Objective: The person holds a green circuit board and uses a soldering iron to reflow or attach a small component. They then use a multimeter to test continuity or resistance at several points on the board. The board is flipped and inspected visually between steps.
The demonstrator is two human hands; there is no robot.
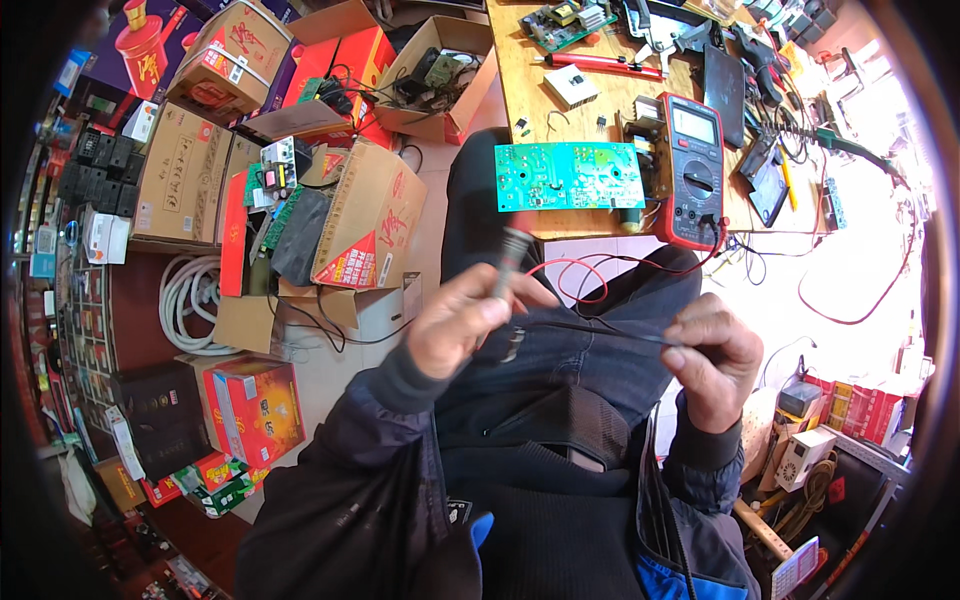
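Note:
Over my lap, my left hand point(460, 318) is closed round a slim rod point(513, 250) with a red end and a greyish body, smeared by motion. My right hand point(715, 360) pinches one end of a thin black lead point(600, 328), which stretches across to the left hand. A red wire point(603, 282) loops between the left hand and the table. Beyond the hands, a green circuit board point(570, 178) lies at the table's near edge. Beside it on the right is a red and dark grey multimeter point(697, 165) with leads plugged into its lower end.
On the wooden table point(525, 95) lie a white block point(571, 87), a red pen-like tool point(600, 66), another circuit board point(568, 25) and pliers point(655, 32). Cardboard boxes point(375, 215) of electronic parts crowd the left floor, beside a coiled white hose point(188, 305). More boxes point(860, 405) stand at right.

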